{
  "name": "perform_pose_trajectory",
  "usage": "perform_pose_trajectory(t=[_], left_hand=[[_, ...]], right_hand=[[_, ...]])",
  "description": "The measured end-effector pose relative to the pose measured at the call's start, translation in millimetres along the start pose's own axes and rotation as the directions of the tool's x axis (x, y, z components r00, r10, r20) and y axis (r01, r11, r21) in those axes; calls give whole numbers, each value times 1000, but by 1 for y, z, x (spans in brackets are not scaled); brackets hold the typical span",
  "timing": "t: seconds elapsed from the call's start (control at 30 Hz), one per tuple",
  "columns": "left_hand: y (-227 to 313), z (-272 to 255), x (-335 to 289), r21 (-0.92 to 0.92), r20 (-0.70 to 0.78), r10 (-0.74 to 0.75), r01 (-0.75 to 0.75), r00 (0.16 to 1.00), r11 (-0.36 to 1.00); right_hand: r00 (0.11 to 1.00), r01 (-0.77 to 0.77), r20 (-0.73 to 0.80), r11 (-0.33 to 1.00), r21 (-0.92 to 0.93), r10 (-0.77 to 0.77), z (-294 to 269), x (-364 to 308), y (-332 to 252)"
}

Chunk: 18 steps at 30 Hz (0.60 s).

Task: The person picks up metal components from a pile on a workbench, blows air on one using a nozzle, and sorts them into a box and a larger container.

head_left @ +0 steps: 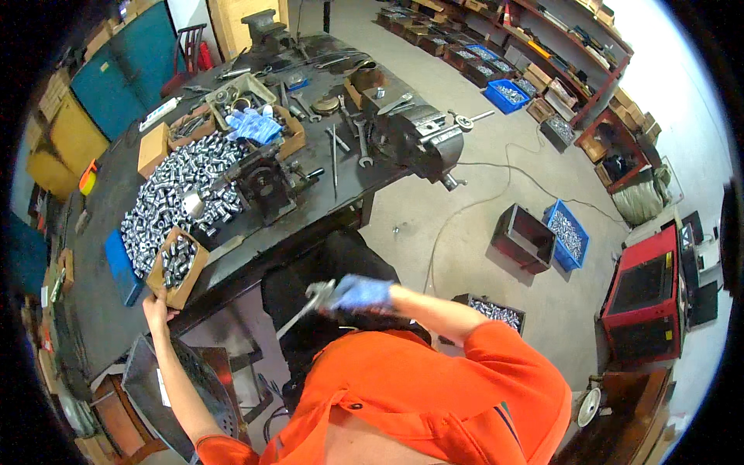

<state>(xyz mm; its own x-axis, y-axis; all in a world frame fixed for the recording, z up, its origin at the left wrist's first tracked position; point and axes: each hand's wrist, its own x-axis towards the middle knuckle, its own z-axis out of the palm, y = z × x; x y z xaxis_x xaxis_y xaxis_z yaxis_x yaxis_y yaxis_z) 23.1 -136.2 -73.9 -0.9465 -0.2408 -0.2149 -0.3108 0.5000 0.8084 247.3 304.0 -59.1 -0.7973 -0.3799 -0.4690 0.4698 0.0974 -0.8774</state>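
Observation:
My bare left hand (157, 310) grips the near corner of a small open cardboard box (184, 293) at the workbench's front edge. Short shiny metal sleeves (179, 260) lie inside that box. Beyond it spreads a large heap of similar metal sleeves (174, 182), with a blue flat box (122, 263) along its left side. My right hand (361, 294), in a blue glove, is closed round a silver metal tool (298, 316) with a long narrow bar, held in front of my body. Blur hides the tool's exact kind.
A dark clamping fixture (267, 186) with a handle stands beside the heap. Wrenches (363, 143) and a bench vise (426, 139) are farther right. On the floor are a dark metal bin (525, 236), a blue crate of parts (568, 235) and a cable (457, 203).

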Motion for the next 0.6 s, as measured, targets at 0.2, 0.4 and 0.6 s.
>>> perform_pose_trajectory(t=[0.2, 0.4, 0.6], left_hand=[[17, 1, -10, 34, 19, -185, 185, 982, 982], [20, 2, 5, -39, 147, -83, 89, 986, 995], [17, 12, -37, -357, 10, -120, 116, 993, 927]], right_hand=[[440, 238, -685, 811, -535, -581, -181, -139, -50], [88, 278, -912, 889, -363, -400, -355, -170, -114], [114, -164, -885, 870, -465, -451, -391, -140, -84]])
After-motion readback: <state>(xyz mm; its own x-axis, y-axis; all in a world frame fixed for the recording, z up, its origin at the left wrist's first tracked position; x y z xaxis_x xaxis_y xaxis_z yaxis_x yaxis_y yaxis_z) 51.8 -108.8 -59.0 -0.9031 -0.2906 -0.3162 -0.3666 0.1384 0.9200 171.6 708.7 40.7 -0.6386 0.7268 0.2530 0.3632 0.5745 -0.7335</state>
